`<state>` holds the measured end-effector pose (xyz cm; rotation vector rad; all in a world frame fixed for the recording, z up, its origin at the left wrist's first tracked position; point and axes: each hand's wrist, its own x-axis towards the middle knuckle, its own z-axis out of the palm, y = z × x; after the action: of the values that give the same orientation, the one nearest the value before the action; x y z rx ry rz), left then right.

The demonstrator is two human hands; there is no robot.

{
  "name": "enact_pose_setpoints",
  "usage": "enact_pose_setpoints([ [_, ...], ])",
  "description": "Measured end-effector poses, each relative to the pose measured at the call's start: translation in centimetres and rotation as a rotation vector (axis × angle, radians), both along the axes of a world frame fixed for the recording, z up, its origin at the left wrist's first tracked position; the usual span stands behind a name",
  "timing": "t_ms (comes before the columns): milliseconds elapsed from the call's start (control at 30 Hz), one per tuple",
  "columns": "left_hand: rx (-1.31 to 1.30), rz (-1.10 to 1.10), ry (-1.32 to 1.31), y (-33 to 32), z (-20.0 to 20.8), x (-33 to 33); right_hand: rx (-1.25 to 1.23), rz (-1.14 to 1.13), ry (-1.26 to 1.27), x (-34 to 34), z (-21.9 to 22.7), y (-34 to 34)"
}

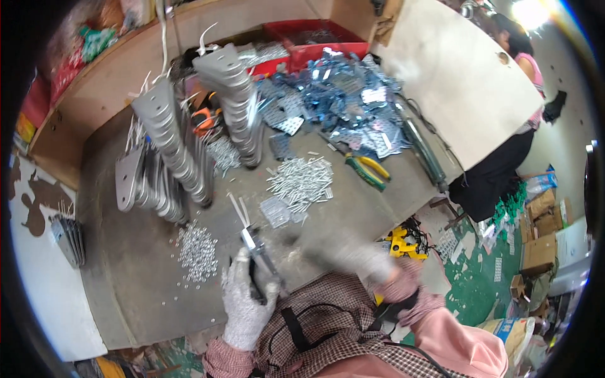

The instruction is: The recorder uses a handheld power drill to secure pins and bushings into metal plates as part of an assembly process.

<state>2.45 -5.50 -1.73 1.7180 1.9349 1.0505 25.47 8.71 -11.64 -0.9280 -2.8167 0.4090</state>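
Note:
My left hand (246, 305), in a pale glove, is closed around a grey metal piece (258, 252) at the near middle of the bench. Two thin white prongs stick up from the piece's far end. My right hand (343, 252), also gloved, is smeared by motion to the right of it, so its fingers cannot be made out. Beyond the hands lies a heap of thin silvery rods (302, 183), with small clear plates (275, 211) at its near edge. A scatter of small shiny nuts (196, 253) lies left of my left hand.
Tall stacks of grey metal plates (167, 126) stand at the left. Yellow-green pliers (368, 171), blue-filmed plates (346, 94) and a dark corded power tool (421, 148) lie far right, before a red bin (315, 38). Another person (513, 57) stands beyond a pale panel (454, 75).

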Motion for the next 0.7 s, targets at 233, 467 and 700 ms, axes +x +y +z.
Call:
enact_pose_setpoints([
  [233, 0.136, -0.062, 0.186, 1.2, -0.9, 0.1, 0.552, -0.887, 0.023, 21.9, 9.2, 14.4],
  [467, -0.019, -0.024, 0.205, 1.0, -1.4, 0.5, -0.828, -0.51, 1.504, 14.8, 11.5, 10.7],
  [700, -0.083, -0.027, 0.194, 0.7, -0.3, 0.8, -1.556, 0.162, 2.184, -5.6, 10.6, 3.9],
])
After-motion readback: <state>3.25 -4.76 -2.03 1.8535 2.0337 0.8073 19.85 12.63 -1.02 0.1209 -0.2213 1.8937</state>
